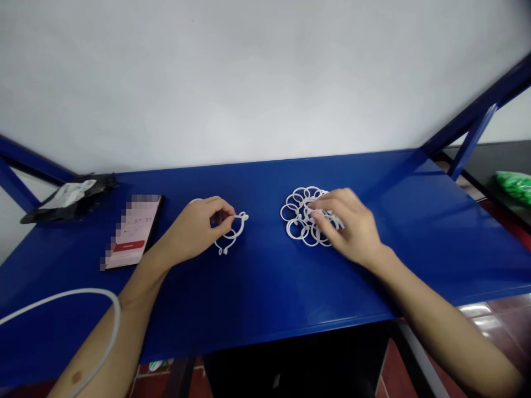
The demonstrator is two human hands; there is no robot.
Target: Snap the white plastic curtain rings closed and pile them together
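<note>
My left hand [204, 228] is closed in a pinch on a thin white plastic ring [242, 218] with small eyelets at its ends. More white rings [230, 241] lie on the blue table under and beside those fingers, partly hidden by the hand. To the right, my right hand [349, 224] reaches over a loose pile of white rings [296, 228]. Its fingertips touch the pile's middle, and rings show in the gap between thumb and fingers. The hand covers the right side of the pile.
A phone [133, 232] with a lit screen lies left of my left hand. Behind it is a black plastic packet [74, 196] with a white label. A white cable [83, 291] loops over my left forearm. Blue frame bars [473, 141] and a white wall [265, 83] border the blue table [257, 287].
</note>
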